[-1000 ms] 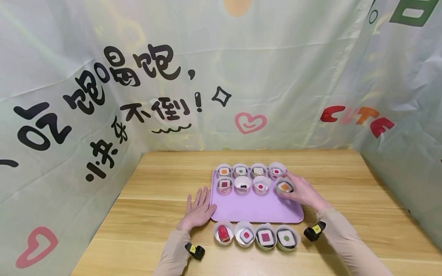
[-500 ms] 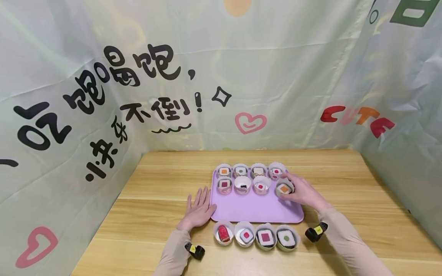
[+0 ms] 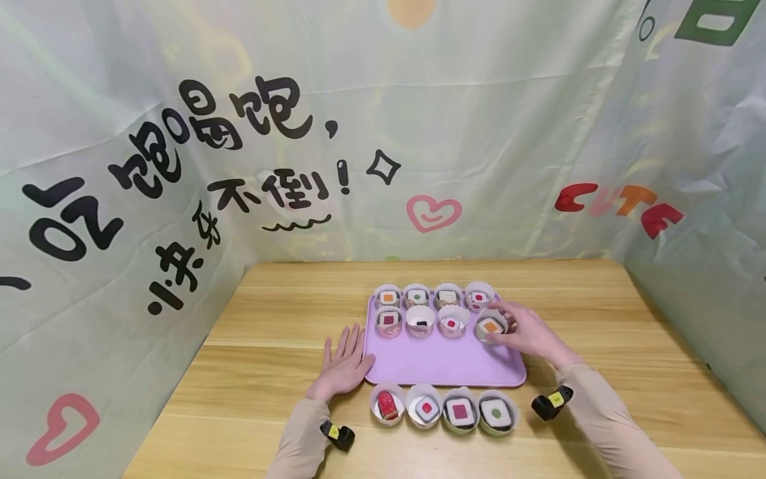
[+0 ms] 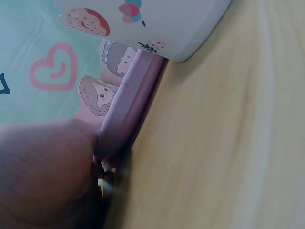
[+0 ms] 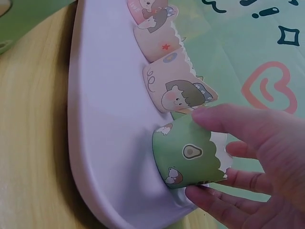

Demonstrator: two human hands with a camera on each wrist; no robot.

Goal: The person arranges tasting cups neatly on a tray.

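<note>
My right hand [image 3: 529, 332] holds a green paper baking cup [image 5: 188, 152] at the right end of the second row on the lilac tray [image 3: 443, 362]. Its thumb lies on one side of the cup wall, with fingers on the other. Inside the cup sits a toy sushi piece [image 3: 491, 326] with an orange square centre. To the left, my left hand [image 3: 341, 366] rests with spread fingers by the tray's left edge, thumb at the rim. Pink paper cups [image 3: 453, 322] with sushi pieces fill the rest of the tray's two back rows.
In front of the tray stands a row of several cups: one with a red piece [image 3: 387, 404], one with a red-centred piece [image 3: 427, 410], one with a purple-centred piece [image 3: 461, 412] and one with a green-centred piece [image 3: 496, 414]. A printed cloth [image 3: 509, 133] hangs behind the wooden table [image 3: 287, 313].
The green cup has shifted slightly left on the tray toward the neighbouring pink cup, and my right wrist has turned a little. My left hand has stayed where it was.
</note>
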